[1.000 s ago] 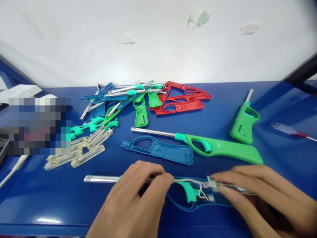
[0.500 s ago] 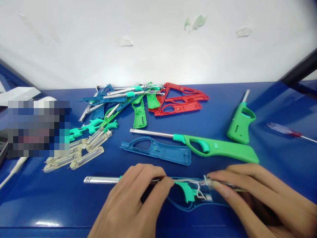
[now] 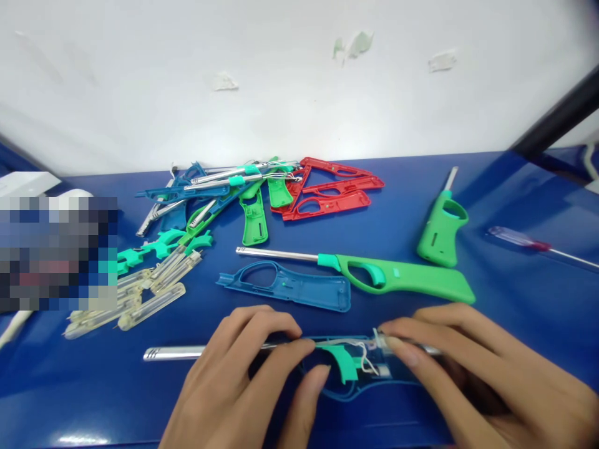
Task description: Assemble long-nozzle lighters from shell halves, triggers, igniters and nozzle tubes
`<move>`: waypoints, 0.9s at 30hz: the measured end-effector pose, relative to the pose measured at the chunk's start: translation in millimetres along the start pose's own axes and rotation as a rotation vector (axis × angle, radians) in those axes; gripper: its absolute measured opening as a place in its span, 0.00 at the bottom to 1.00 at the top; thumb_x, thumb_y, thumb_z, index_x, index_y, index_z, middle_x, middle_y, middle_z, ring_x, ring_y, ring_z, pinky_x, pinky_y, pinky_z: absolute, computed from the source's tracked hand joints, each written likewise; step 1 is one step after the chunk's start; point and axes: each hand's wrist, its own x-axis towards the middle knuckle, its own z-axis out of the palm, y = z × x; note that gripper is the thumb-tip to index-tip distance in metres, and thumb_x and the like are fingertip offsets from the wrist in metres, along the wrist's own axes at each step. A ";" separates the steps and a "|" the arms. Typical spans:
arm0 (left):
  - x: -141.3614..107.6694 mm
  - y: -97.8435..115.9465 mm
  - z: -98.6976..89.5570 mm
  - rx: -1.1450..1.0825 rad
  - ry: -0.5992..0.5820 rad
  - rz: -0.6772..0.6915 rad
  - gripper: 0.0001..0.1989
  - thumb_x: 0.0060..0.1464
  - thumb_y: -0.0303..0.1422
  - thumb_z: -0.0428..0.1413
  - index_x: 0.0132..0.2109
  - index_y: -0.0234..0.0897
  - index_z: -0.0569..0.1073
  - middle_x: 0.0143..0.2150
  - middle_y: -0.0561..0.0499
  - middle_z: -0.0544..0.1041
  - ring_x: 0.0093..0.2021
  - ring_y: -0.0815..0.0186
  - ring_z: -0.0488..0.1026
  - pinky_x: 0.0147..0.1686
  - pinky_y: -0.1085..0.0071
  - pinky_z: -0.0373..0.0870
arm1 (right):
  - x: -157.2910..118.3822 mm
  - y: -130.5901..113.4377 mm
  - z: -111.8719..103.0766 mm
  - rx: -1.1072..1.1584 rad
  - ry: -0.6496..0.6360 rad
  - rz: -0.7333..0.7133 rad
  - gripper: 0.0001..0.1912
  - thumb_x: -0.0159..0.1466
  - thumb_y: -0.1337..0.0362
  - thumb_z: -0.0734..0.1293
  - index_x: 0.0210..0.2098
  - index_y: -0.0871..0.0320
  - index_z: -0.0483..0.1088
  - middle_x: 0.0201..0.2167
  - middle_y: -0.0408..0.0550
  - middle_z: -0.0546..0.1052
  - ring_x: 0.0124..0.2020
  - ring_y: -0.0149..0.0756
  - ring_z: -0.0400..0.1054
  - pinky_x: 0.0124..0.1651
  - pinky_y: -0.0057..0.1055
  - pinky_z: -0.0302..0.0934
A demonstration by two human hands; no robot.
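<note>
Blue tabletop [image 3: 93, 386] runs up to a white wall [image 3: 281, 37]. At the frame's bottom centre lies a blue shell half [image 3: 358, 393], hollow side up, leaving the green trigger [image 3: 345, 362] and white wires [image 3: 367, 357] within reach. Fingers of the left hand [image 3: 248, 374] rest across the metal tube [image 3: 173, 353], thumb apart from them, seemingly steadying it; thumb and forefinger of the right hand [image 3: 477, 368] pinch a clear tank [image 3: 381, 342], probably keeping it aligned. Just above lie a second blue shell half [image 3: 313, 287] and a green lighter [image 3: 412, 279], handy for comparing. Loose clear tanks [image 3: 152, 305] at left and red shells [image 3: 346, 203] at upper centre seem grouped by kind.
</note>
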 end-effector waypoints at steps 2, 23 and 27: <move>1.5 -0.3 0.2 -0.029 0.011 0.007 0.09 0.60 0.20 0.60 0.44 0.38 0.76 0.44 0.54 0.76 0.45 0.70 0.74 0.50 0.74 0.71 | 1.2 0.6 -0.3 0.010 0.006 -0.038 0.05 0.73 0.58 0.67 0.47 0.44 0.75 0.43 0.36 0.76 0.36 0.24 0.76 0.40 0.17 0.68; -2.9 2.1 4.9 -0.049 0.046 -0.030 0.10 0.59 0.19 0.60 0.43 0.37 0.77 0.43 0.53 0.76 0.44 0.72 0.75 0.48 0.76 0.72 | 6.9 -2.1 -3.4 -0.023 -0.041 -0.079 0.08 0.76 0.59 0.63 0.45 0.46 0.75 0.43 0.36 0.78 0.41 0.21 0.76 0.46 0.12 0.67; -4.4 1.3 5.6 -0.060 0.051 -0.034 0.10 0.59 0.18 0.59 0.43 0.37 0.77 0.43 0.54 0.76 0.44 0.73 0.75 0.50 0.76 0.72 | 6.6 -1.1 -3.0 -0.022 -0.039 -0.082 0.09 0.76 0.61 0.62 0.46 0.47 0.75 0.44 0.37 0.77 0.40 0.22 0.76 0.44 0.13 0.68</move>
